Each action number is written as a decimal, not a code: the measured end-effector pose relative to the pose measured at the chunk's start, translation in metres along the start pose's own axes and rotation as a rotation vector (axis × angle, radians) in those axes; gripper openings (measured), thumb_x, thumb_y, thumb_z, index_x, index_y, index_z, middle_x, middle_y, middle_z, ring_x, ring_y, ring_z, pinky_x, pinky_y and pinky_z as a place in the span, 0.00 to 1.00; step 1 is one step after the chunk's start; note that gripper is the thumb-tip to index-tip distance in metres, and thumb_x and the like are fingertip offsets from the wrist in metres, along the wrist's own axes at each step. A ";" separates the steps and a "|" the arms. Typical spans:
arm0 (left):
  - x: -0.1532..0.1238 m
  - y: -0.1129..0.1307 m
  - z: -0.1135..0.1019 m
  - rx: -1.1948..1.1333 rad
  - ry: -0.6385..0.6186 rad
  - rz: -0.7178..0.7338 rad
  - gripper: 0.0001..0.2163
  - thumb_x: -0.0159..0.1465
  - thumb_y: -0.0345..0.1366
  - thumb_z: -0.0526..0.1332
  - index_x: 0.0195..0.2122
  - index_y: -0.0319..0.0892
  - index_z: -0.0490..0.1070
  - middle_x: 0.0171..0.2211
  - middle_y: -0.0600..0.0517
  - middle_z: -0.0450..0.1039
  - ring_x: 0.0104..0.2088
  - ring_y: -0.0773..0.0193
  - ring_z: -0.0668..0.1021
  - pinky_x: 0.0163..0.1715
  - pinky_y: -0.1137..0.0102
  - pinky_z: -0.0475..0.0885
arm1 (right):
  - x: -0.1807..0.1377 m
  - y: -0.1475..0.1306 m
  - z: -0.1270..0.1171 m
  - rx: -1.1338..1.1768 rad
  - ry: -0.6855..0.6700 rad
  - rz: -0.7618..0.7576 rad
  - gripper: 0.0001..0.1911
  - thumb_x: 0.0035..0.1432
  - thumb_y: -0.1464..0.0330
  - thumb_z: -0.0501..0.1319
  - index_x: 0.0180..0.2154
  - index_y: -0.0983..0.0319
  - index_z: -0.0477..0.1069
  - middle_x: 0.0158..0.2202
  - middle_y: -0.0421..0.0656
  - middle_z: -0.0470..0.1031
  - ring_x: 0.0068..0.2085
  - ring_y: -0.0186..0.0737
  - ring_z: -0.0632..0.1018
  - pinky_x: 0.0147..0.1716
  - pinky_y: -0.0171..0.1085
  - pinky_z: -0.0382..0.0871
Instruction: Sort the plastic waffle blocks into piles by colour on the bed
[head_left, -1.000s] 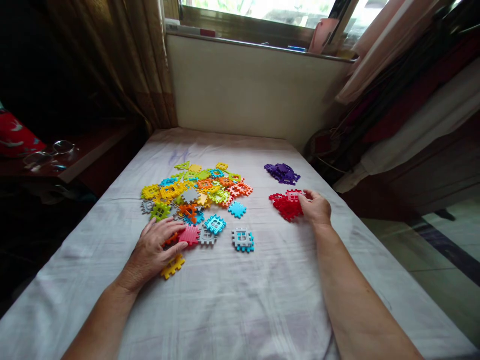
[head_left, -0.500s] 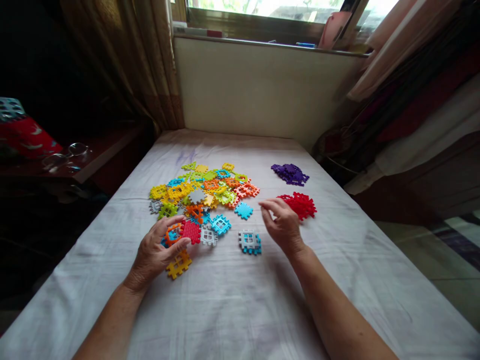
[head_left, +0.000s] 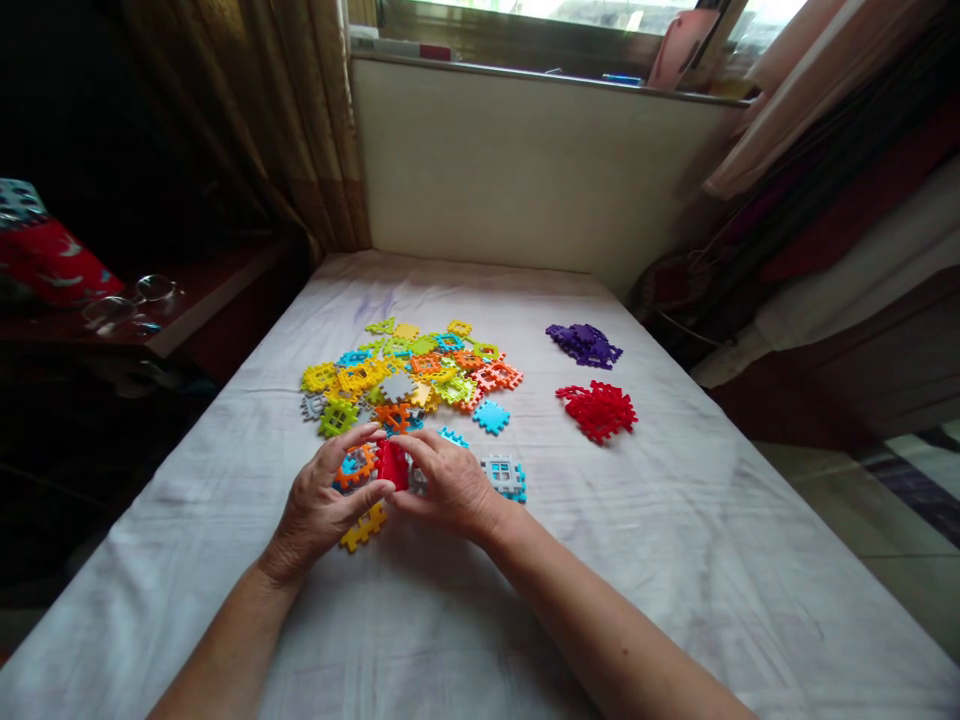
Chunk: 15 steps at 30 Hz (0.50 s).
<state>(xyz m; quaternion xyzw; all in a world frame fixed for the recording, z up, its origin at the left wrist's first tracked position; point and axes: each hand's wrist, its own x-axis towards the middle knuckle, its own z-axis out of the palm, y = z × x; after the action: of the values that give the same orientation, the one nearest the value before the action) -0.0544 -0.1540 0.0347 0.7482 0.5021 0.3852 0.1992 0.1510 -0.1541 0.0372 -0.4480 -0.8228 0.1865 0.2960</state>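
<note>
A red interlocking building tile is between my two hands, over the near edge of a mixed heap of colored tiles. My left hand grips its left side between thumb and fingers. From the right, my right hand has its thumb and fingers closed on the other side. An orange tile shows behind my left fingers, and a yellow tile lies just below them. Next to my right wrist sits a grey tile on top of a blue one. My right hand partly covers other tiles.
A red tile pile lies to the right, with a purple tile pile behind it. A single blue tile is at the heap's right. Glasses rest on a side table at the left. A low wall bounds the bed's far end.
My right hand has moved left from beside the red pile to the red tile in my left hand. That tile has turned and now shows narrower.
</note>
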 end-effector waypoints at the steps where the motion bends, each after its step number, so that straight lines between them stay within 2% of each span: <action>1: 0.000 0.001 -0.001 -0.003 -0.003 0.001 0.31 0.60 0.59 0.63 0.58 0.47 0.68 0.53 0.45 0.78 0.52 0.53 0.80 0.55 0.58 0.74 | 0.000 0.000 0.000 0.034 0.000 0.016 0.22 0.56 0.63 0.67 0.53 0.58 0.71 0.48 0.47 0.77 0.46 0.41 0.79 0.46 0.38 0.75; 3: 0.001 0.003 -0.002 -0.006 -0.009 -0.002 0.30 0.60 0.59 0.62 0.57 0.46 0.69 0.55 0.45 0.77 0.54 0.52 0.79 0.57 0.58 0.73 | 0.000 0.001 -0.003 0.117 0.019 0.068 0.17 0.55 0.66 0.66 0.47 0.59 0.72 0.44 0.45 0.78 0.42 0.38 0.80 0.44 0.37 0.75; 6: 0.002 0.003 -0.003 0.001 -0.029 -0.017 0.29 0.61 0.61 0.60 0.56 0.46 0.71 0.55 0.45 0.77 0.55 0.52 0.78 0.57 0.58 0.72 | 0.000 0.005 -0.007 0.297 0.070 0.189 0.14 0.56 0.67 0.63 0.45 0.59 0.73 0.42 0.43 0.80 0.37 0.36 0.80 0.41 0.36 0.75; 9: 0.004 0.000 -0.003 0.023 -0.005 -0.027 0.26 0.63 0.60 0.59 0.52 0.46 0.73 0.51 0.46 0.79 0.51 0.54 0.80 0.55 0.60 0.74 | 0.000 0.011 -0.007 0.522 0.124 0.309 0.13 0.56 0.65 0.60 0.44 0.60 0.73 0.38 0.41 0.81 0.36 0.37 0.81 0.39 0.36 0.76; 11: 0.005 -0.002 -0.001 0.044 0.016 0.011 0.22 0.64 0.57 0.59 0.48 0.46 0.75 0.47 0.47 0.80 0.47 0.56 0.81 0.54 0.61 0.74 | 0.000 0.014 -0.004 0.657 0.146 0.378 0.13 0.54 0.67 0.58 0.41 0.60 0.74 0.35 0.40 0.81 0.35 0.36 0.80 0.35 0.35 0.76; 15: 0.007 -0.006 0.004 0.096 -0.014 0.145 0.16 0.65 0.52 0.59 0.43 0.47 0.77 0.42 0.50 0.82 0.45 0.57 0.81 0.58 0.57 0.71 | -0.004 0.015 -0.001 0.868 0.153 0.525 0.11 0.51 0.66 0.57 0.37 0.58 0.72 0.30 0.37 0.80 0.30 0.35 0.80 0.25 0.31 0.73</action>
<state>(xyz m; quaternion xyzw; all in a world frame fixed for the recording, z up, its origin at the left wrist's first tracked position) -0.0540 -0.1448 0.0305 0.7940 0.4630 0.3689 0.1381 0.1620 -0.1494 0.0281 -0.4878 -0.5051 0.5456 0.4574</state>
